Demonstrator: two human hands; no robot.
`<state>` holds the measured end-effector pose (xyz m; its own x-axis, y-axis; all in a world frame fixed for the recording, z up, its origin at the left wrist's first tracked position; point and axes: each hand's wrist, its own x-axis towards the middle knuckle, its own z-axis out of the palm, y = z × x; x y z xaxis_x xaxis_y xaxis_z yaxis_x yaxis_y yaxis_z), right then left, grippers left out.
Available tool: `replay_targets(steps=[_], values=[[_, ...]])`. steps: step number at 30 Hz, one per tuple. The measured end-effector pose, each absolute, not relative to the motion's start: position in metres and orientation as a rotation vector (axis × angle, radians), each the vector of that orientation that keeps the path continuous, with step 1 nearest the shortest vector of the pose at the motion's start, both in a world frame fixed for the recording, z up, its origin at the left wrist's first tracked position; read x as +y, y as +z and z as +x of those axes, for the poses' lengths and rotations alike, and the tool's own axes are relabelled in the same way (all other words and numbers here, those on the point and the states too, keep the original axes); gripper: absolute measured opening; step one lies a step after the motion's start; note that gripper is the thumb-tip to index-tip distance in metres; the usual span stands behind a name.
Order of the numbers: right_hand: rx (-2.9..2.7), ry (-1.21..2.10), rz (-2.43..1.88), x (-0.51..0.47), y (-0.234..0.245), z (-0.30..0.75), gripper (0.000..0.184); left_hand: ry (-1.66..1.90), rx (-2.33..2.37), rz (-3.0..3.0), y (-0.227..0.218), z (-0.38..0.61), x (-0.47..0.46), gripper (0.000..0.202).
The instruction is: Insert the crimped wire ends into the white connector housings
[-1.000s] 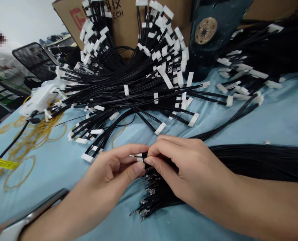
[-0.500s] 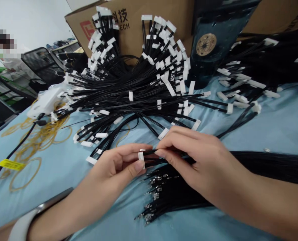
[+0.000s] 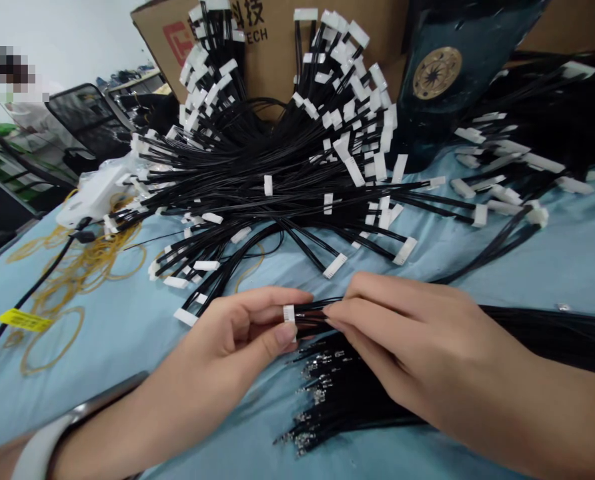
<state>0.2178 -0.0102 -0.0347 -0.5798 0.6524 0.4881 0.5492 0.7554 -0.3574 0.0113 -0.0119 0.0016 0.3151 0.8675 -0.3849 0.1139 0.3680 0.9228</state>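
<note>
left hand (image 3: 232, 340) pinches connector (image 3: 289, 322), right hand (image 3: 407, 340) grips wires (image 3: 311, 316) — blue cloth (image 3: 572, 260) (mesh chair (image 3: 85, 113) beyond)

Black wires (image 3: 257, 190) w/ white plugs (image 3: 289, 313) mid-frame, on pale blue cloth (image 3: 567, 260). Lower left: yellow rubber bands (image 3: 80, 267) & yellow tag (image 3: 25, 320). Top: brown box (image 3: 277, 40) w/ red logo (image 3: 177, 43), dark teal case (image 3: 442, 113) w/ gold disc (image 3: 436, 73).
</note>
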Motion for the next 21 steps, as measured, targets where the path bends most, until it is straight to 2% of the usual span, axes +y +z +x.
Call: replay_targets(steps=[7, 13, 18, 21], values=[[-2.333, 0.231, -0.806, -0.0097, -0.0340, 0.2188, 0.024, 0.662, 1.161, 1.118, -0.0005, 0.0091, -0.0126, 0.021], [-2.325, 0.167, -0.737, -0.0098, -0.0296, 0.2180, 0.037, 0.680, 1.176, 1.113, 0.0011, 0.0108, -0.0107, 0.022], [-2.309, 0.251, -0.788, -0.0101, -0.0350, 0.2168, 0.028, 0.699, 1.187, 1.241, 0.0036, 0.0115, -0.0150, 0.028], [-2.305, 0.270, -0.810, -0.0099, -0.0354, 0.2161, 0.029, 0.697, 1.229, 1.344, 0.0037, 0.0111, -0.0185, 0.026]])
